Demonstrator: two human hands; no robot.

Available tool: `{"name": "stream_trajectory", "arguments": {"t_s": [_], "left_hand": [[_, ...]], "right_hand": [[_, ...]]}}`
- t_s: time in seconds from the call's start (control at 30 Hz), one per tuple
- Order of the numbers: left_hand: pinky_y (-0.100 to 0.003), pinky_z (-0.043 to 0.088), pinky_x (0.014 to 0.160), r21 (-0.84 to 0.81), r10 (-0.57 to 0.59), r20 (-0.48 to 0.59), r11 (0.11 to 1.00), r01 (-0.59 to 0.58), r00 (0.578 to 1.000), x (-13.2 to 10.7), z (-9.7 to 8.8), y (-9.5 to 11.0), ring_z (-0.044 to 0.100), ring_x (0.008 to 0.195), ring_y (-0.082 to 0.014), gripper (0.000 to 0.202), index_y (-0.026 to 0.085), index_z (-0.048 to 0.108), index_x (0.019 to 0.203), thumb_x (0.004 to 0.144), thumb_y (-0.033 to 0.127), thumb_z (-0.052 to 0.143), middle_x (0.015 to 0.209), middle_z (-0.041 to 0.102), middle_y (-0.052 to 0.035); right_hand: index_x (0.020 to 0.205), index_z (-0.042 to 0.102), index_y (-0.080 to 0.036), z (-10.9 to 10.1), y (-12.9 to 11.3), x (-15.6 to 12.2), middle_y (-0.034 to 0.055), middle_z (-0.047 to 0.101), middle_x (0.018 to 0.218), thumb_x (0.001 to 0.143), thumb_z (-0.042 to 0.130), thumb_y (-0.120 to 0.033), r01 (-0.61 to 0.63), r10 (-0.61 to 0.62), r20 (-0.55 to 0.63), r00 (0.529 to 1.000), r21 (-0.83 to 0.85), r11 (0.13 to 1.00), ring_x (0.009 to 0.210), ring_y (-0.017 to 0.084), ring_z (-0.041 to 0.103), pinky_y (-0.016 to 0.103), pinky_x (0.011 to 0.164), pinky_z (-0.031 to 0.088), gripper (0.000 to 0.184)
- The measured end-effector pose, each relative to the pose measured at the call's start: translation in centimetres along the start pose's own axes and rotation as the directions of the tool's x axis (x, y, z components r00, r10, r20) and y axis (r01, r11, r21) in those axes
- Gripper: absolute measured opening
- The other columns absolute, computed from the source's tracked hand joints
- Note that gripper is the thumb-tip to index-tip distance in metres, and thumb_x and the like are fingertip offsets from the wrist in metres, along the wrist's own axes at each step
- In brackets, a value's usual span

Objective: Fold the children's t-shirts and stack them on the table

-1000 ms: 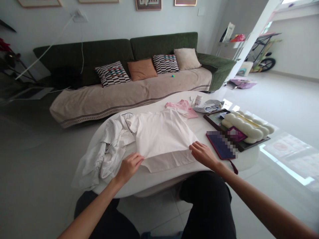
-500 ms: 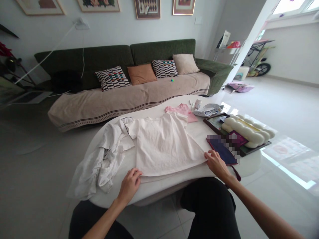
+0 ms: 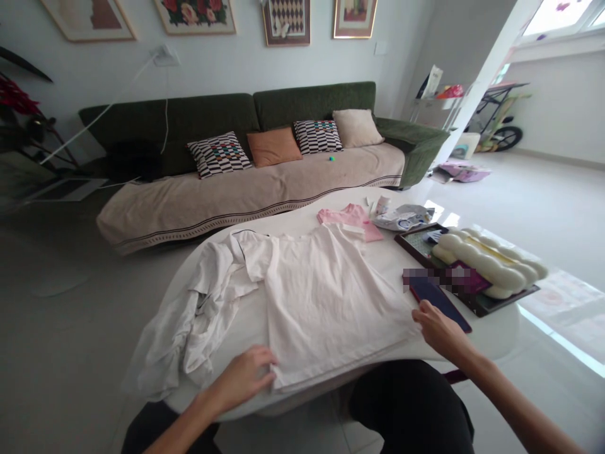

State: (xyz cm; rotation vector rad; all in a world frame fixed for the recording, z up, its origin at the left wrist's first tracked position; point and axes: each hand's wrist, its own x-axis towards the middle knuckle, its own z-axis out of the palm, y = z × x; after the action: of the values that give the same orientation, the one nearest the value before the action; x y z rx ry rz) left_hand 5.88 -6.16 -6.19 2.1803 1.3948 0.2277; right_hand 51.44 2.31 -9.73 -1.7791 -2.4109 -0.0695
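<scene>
A white T-shirt [image 3: 331, 296] lies spread on the white table [image 3: 246, 328], its hem toward me at the front edge. At the hem's left corner is my left hand [image 3: 246, 378], thumb and fingers apart, the fingertips by the cloth's side edge. My right hand [image 3: 437, 331] has its fingers closed at the hem's right corner, with a bit of the cloth at the fingertips. Crumpled white clothing [image 3: 208, 296] lies left of the T-shirt. A pink garment [image 3: 352, 221] is behind its right shoulder, partly covered by the sleeve.
Beyond my right hand lie a dark blue booklet [image 3: 439, 302] and a dark tray [image 3: 482, 309] bearing a cream, puffy object [image 3: 491, 261]. A crinkled plastic bag [image 3: 404, 217] and a small white bottle [image 3: 382, 205] stand at the back. Behind is a green sofa [image 3: 312, 101] with cushions.
The T-shirt's hem has come toward me, down to the table's front edge. My left hand has moved nearer me and its fingers have parted. My right hand has shifted slightly right and nearer.
</scene>
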Motion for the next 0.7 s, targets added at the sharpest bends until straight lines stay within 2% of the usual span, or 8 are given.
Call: {"name": "stream_trajectory", "arguments": {"t_s": [0.1,0.2,0.3,0.4,0.47,0.53,0.6,0.7], "left_hand": [[-0.028,0.041,0.086,0.102,-0.097,-0.130,0.989,0.110,0.987,5.9,-6.2,-4.7,0.057,0.093,-0.0179,0.022,0.021,0.062,0.093,0.080,0.026,0.045,0.098,0.063,-0.0047],[-0.031,0.037,0.092,0.202,-0.203,-0.341,0.938,0.283,0.918,13.7,-11.5,-9.6,0.053,0.104,-0.0213,0.029,0.016,0.059,0.102,0.078,0.021,0.045,0.110,0.059,-0.0102],[-0.029,0.034,0.094,0.188,-0.280,-0.373,0.911,0.368,0.884,19.9,-13.6,-12.7,0.049,0.110,-0.0211,0.035,0.013,0.055,0.109,0.076,0.020,0.046,0.118,0.056,-0.0115],[-0.027,0.038,0.087,0.170,-0.331,-0.316,0.902,0.396,0.889,23.2,-13.5,-14.2,0.052,0.105,-0.0226,0.034,0.014,0.058,0.102,0.070,0.023,0.055,0.110,0.061,-0.0107],[-0.026,0.041,0.078,0.160,-0.372,-0.270,0.892,0.423,0.888,24.0,-13.3,-14.7,0.057,0.094,-0.0237,0.026,0.015,0.062,0.087,0.063,0.025,0.060,0.094,0.066,-0.0084],[-0.025,0.042,0.067,0.146,-0.404,-0.228,0.885,0.441,0.886,24.0,-13.9,-15.1,0.059,0.080,-0.0227,0.016,0.016,0.061,0.070,0.060,0.028,0.062,0.075,0.065,-0.0049],[-0.023,0.040,0.059,0.127,-0.407,-0.205,0.891,0.436,0.890,23.5,-15.3,-15.4,0.058,0.069,-0.0195,0.017,0.016,0.056,0.059,0.063,0.033,0.059,0.062,0.060,-0.0016],[-0.021,0.035,0.050,-0.092,-0.424,-0.178,0.906,0.414,0.888,22.0,-17.6,-15.8,0.050,0.055,-0.0132,0.025,0.016,0.053,0.058,0.068,0.038,0.054,0.053,0.051,0.0019]], "right_hand": [[0.075,0.056,-0.020,-1.3,-5.1,2.4,0.0091,0.054,0.081,0.071,0.040,-0.005,0.026,-0.024,-0.026,0.999,0.097,0.995,0.073,0.019,0.055,0.027,0.058,0.042,0.022],[0.086,0.057,-0.022,-1.3,-14.5,3.5,0.0082,0.058,0.090,0.076,0.036,-0.011,0.125,-0.138,0.005,0.990,0.394,0.911,0.074,0.017,0.057,0.029,0.066,0.045,0.026],[0.105,0.053,-0.027,1.9,-24.5,2.5,0.0072,0.056,0.110,0.074,0.047,-0.028,0.311,-0.348,-0.046,0.937,0.568,0.762,0.093,0.021,0.055,0.030,0.073,0.046,0.031],[0.103,0.053,-0.029,7.1,-30.9,0.8,0.0073,0.061,0.104,0.063,0.057,-0.048,0.482,-0.477,-0.137,0.868,0.460,0.745,0.089,0.026,0.053,0.036,0.064,0.045,0.045],[0.094,0.056,-0.030,9.9,-32.8,0.0,0.0067,0.064,0.093,0.061,0.059,-0.048,0.553,-0.478,-0.289,0.830,0.303,0.776,0.084,0.027,0.053,0.036,0.060,0.042,0.038],[0.086,0.057,-0.026,11.1,-33.1,-0.5,0.0076,0.063,0.090,0.063,0.060,-0.046,0.549,-0.414,-0.464,0.783,0.205,0.810,0.084,0.026,0.052,0.035,0.062,0.041,0.031],[0.080,0.056,-0.021,10.7,-32.7,-0.8,0.0090,0.061,0.090,0.065,0.060,-0.047,0.538,-0.347,-0.572,0.743,0.202,0.819,0.087,0.025,0.052,0.034,0.066,0.042,0.030],[0.076,0.055,-0.018,8.4,-31.8,-1.1,0.0073,0.059,0.087,0.073,0.055,-0.044,0.555,-0.326,-0.589,0.740,0.260,0.790,0.085,0.022,0.052,0.031,0.068,0.042,0.025]]}}
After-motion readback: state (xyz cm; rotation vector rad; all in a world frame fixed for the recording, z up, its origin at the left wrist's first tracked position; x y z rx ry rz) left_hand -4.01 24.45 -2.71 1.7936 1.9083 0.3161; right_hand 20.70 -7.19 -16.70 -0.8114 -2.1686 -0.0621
